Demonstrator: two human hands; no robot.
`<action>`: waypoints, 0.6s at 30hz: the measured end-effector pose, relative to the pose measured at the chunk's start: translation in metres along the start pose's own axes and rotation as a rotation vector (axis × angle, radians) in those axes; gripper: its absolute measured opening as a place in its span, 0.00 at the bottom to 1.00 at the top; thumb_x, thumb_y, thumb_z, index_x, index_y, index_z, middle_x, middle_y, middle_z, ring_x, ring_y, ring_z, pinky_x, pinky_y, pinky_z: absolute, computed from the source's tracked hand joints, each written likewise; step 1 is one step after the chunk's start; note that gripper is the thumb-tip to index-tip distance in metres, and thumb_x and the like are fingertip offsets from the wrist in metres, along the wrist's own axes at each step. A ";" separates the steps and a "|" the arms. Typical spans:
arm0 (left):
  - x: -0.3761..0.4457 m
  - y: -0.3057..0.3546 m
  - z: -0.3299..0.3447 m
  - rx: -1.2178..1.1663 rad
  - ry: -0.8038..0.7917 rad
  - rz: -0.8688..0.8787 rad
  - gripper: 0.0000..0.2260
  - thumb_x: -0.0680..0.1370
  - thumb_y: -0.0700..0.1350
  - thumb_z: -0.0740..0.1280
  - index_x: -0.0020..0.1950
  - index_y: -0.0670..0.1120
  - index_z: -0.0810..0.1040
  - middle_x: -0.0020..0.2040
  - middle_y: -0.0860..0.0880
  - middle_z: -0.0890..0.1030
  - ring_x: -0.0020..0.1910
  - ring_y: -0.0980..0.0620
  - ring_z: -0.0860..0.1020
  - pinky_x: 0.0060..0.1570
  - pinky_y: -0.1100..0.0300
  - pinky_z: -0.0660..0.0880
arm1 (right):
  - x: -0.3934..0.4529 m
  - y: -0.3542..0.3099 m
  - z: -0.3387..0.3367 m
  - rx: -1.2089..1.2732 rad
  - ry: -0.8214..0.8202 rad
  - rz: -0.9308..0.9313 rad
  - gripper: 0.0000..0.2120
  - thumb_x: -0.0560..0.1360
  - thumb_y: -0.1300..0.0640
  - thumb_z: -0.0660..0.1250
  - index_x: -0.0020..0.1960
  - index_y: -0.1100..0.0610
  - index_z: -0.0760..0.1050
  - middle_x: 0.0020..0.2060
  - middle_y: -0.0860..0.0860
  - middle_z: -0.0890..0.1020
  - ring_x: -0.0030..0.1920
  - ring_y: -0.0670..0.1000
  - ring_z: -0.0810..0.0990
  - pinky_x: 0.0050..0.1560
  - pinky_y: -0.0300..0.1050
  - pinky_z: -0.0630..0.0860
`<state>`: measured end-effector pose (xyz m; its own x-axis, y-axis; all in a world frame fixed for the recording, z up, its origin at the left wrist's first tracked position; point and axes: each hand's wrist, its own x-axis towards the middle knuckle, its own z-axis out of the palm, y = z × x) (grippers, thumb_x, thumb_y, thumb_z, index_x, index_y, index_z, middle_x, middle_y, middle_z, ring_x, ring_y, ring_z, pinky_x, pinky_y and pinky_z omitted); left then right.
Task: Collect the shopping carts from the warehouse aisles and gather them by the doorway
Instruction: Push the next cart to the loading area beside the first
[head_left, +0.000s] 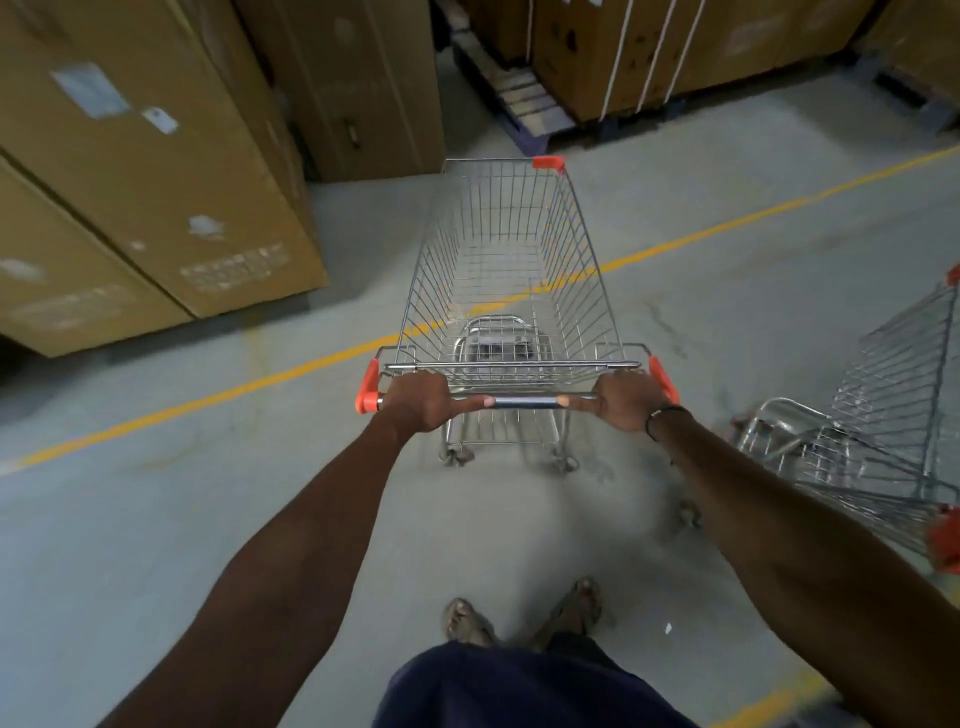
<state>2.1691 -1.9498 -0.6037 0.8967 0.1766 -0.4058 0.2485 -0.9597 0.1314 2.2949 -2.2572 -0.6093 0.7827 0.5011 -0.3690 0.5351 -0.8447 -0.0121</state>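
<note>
An empty wire shopping cart (511, 260) with orange corner caps stands in front of me on the grey concrete floor. My left hand (423, 400) grips the left part of its handle bar (524, 401). My right hand (626, 397) grips the right part of the same bar, a dark band round its wrist. A second wire cart (883, 415) with orange trim stands at the right edge, partly cut off by the frame.
Tall cardboard boxes (156, 171) line the left side. More strapped boxes on a pallet (524, 104) stand ahead and to the right. A yellow floor line (260, 382) runs diagonally under the cart. My sandalled feet (519, 613) show below.
</note>
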 end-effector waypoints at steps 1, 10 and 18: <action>-0.005 -0.014 0.002 -0.016 0.012 -0.019 0.43 0.69 0.85 0.54 0.30 0.44 0.72 0.33 0.46 0.80 0.37 0.46 0.80 0.41 0.51 0.73 | 0.008 -0.013 -0.003 -0.019 -0.001 -0.026 0.50 0.68 0.10 0.39 0.33 0.53 0.77 0.32 0.45 0.79 0.43 0.51 0.80 0.78 0.73 0.53; -0.049 -0.119 0.013 -0.079 0.090 -0.226 0.43 0.72 0.83 0.52 0.29 0.43 0.72 0.30 0.44 0.79 0.33 0.47 0.78 0.39 0.52 0.70 | 0.083 -0.125 -0.032 -0.148 0.026 -0.302 0.52 0.66 0.10 0.36 0.35 0.51 0.79 0.32 0.44 0.75 0.51 0.55 0.85 0.79 0.71 0.54; -0.081 -0.177 0.009 -0.112 0.120 -0.487 0.39 0.76 0.79 0.55 0.31 0.43 0.71 0.30 0.47 0.75 0.34 0.46 0.77 0.40 0.52 0.71 | 0.175 -0.217 -0.051 -0.238 0.045 -0.574 0.52 0.66 0.10 0.36 0.33 0.52 0.79 0.33 0.47 0.81 0.44 0.52 0.81 0.79 0.71 0.53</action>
<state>2.0497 -1.7965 -0.6018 0.7015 0.6271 -0.3385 0.6793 -0.7320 0.0519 2.3319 -1.9770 -0.6240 0.3593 0.8745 -0.3258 0.9265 -0.3760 0.0125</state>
